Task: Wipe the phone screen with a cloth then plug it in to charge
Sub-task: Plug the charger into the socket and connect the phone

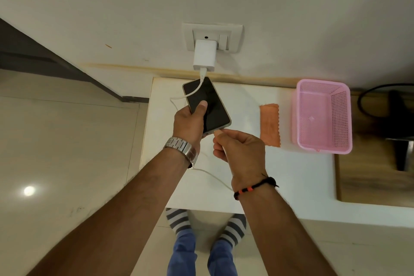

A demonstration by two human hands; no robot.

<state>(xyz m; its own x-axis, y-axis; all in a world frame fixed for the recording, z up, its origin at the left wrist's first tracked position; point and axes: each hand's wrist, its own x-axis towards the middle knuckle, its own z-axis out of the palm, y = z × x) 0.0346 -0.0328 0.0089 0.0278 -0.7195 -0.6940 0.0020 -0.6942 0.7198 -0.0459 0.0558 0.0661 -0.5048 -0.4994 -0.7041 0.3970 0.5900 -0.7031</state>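
My left hand (190, 122) grips a dark-screened phone (211, 111), thumb on the glass, held above the white table (246, 177). My right hand (238, 149) pinches the plug end of the white charging cable (212, 176) right at the phone's lower edge; whether the plug is in the port I cannot tell. The cable runs from a white charger (204, 56) plugged into the wall socket (214, 37), across the phone's top, and loops under my arms. An orange cloth (270, 124) lies flat on the table to the right.
A pink mesh basket (322, 116) stands right of the cloth. A wooden surface (376, 177) with a dark object and black cord lies at far right. Tiled floor lies to the left; my striped socks show below the table's front edge.
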